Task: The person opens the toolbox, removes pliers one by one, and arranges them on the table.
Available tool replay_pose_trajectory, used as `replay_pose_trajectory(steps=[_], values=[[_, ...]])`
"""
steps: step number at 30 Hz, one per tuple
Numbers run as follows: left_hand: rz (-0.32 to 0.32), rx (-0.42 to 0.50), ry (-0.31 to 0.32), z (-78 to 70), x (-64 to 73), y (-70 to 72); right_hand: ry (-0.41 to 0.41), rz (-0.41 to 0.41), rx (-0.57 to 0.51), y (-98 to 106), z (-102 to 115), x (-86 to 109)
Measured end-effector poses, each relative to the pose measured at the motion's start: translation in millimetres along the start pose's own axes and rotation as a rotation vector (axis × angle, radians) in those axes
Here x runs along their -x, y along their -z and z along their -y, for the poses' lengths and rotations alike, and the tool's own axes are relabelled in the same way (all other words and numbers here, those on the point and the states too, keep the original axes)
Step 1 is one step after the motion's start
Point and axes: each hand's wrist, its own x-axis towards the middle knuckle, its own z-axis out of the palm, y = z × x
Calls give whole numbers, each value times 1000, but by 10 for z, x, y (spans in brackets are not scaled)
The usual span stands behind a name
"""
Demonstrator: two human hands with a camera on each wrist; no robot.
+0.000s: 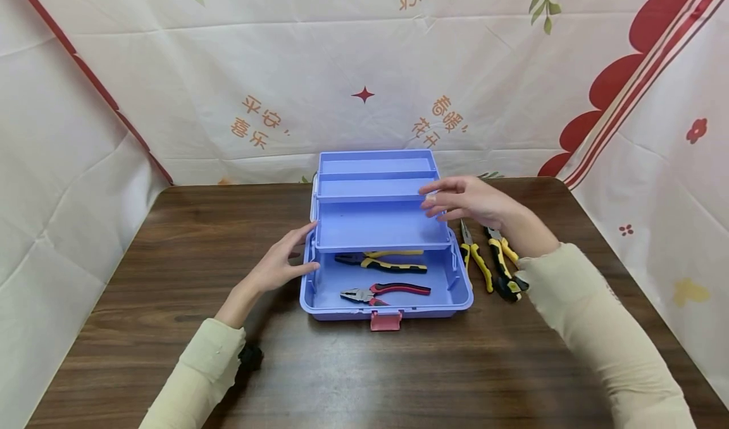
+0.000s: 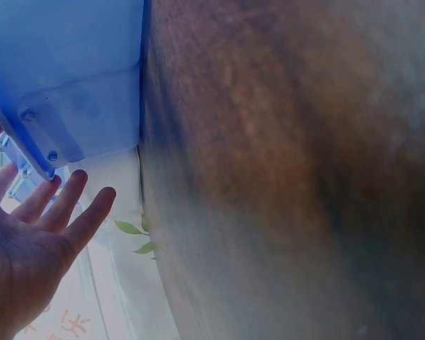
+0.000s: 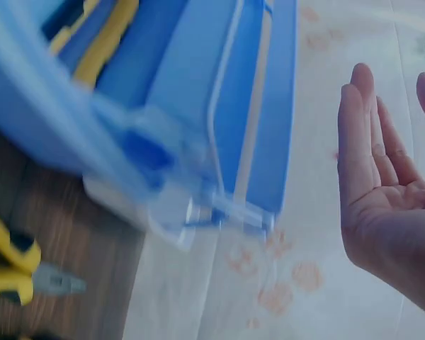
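A blue toolbox [image 1: 461,299] stands open on the table, its tiered trays [image 1: 381,223] raised towards the back. Inside the lower bin lie red-and-black pliers [image 1: 401,288] and, partly under the trays, yellow-and-black pliers [image 1: 393,265]. My left hand [image 1: 279,259] is at the box's left side, fingers extended along the rim and thumb over its edge. In the left wrist view the left fingers [image 2: 71,205] look straight beside the blue wall. Above the trays' right side, my right hand [image 1: 469,199] hovers with relaxed fingers and holds nothing.
Right of the box lie yellow-and-black long-nose pliers [image 1: 477,261] and another yellow-and-black tool [image 1: 502,264], partly behind the right forearm. A pink latch [image 1: 386,321] hangs at the box's front. White printed cloth [image 1: 364,55] surrounds the wooden table [image 1: 364,378].
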Motion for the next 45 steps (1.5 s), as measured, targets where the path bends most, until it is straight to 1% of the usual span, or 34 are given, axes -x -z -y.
replay_pose_trajectory(steps=[4, 7, 14, 21, 26, 32, 35, 38, 39, 40, 43, 45], values=[[1, 0, 1, 9, 0, -7, 1, 106, 8, -211, 1, -113], [0, 0, 3, 13, 0, -9, -3, 170, 24, -364, -14, -176], [-3, -2, 3, 7, -1, 0, -23, 296, 34, -660, -100, -295], [-6, -3, 7, 4, -5, -1, -105, 422, 43, -866, -205, -372], [-5, -2, 20, 2, -4, -4, -143, 523, 113, -948, -271, -414], [-5, -1, 10, 12, 3, -6, -177, 602, 238, -993, -297, -453], [-5, 0, 16, 14, 4, -5, -203, 627, 273, -1016, -275, -472], [-2, 3, 26, 9, 5, -3, -217, 633, 277, -1029, -217, -497], [-1, 4, 31, 6, 4, -2, -219, 636, 282, -1032, -195, -506], [0, 13, 33, -48, 10, 10, -220, 637, 289, -1033, -177, -516], [3, 6, 21, -56, 12, 16, -198, 667, 309, -1048, -165, -551], [0, 2, 17, -56, 11, 17, -183, 695, 343, -1065, -185, -573]])
